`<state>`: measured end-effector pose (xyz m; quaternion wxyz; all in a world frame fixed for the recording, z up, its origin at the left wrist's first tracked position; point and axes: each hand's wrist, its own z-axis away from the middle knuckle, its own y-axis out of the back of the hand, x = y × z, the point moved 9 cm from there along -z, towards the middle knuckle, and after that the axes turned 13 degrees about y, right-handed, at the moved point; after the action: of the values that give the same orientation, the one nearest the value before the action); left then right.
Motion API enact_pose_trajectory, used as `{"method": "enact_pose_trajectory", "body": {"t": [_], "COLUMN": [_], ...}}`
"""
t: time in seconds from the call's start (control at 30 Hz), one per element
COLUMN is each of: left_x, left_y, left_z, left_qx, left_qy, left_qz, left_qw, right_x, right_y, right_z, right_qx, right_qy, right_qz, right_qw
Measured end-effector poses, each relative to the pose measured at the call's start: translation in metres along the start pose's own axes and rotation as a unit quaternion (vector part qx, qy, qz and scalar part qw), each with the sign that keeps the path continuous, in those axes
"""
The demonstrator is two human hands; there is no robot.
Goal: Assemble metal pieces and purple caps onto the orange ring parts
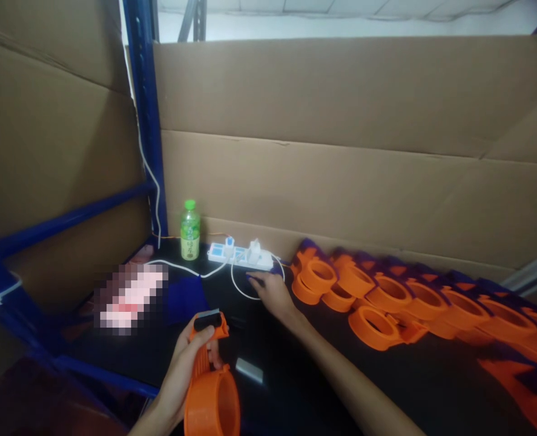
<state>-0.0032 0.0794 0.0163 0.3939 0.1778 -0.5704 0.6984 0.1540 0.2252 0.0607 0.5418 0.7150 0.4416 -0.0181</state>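
My left hand is wrapped round the handle of an orange tape dispenser, its round hub hanging toward me. A dark piece with a grey edge lies at the dispenser's top end, under my left thumb. My right hand reaches out over the black table near the white power strip. Its fingers are pinched together at a small dark blue bit, too small to name. A small pale flat piece lies on the table between my arms.
Several orange tape dispensers are lined up along the cardboard wall at right, some stacked. A green-capped bottle stands beside the power strip. White cables cross the table. Blue rack posts rise at left. A blurred patch lies below.
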Motion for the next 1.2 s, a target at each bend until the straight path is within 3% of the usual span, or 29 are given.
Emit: {"method": "enact_pose_trajectory", "body": {"t": [0.17,0.33,0.57,1.2], "left_x": [0.0,-0.006,-0.013,-0.013], "left_y": [-0.001,0.006,0.014,0.01], "left_z": [-0.001,-0.005,-0.011,-0.008], "left_qx": [0.021,0.045,0.041,0.034], "left_qy": [-0.003,0.007,0.004,0.021], "left_qz": [-0.005,0.015,0.041,0.028], "left_qw": [1.0,0.999,0.998,0.999], "right_x": [-0.035,-0.074,-0.107,-0.117], "right_y": [-0.004,-0.019,-0.013,-0.012], "right_z": [0.037,0.059,0.063,0.072], "right_qx": [0.012,0.044,-0.018,0.032], "right_qy": [-0.011,-0.005,0.099,0.25], "right_qz": [-0.113,-0.282,-0.23,-0.085], "right_qw": [0.994,0.958,0.968,0.964]}}
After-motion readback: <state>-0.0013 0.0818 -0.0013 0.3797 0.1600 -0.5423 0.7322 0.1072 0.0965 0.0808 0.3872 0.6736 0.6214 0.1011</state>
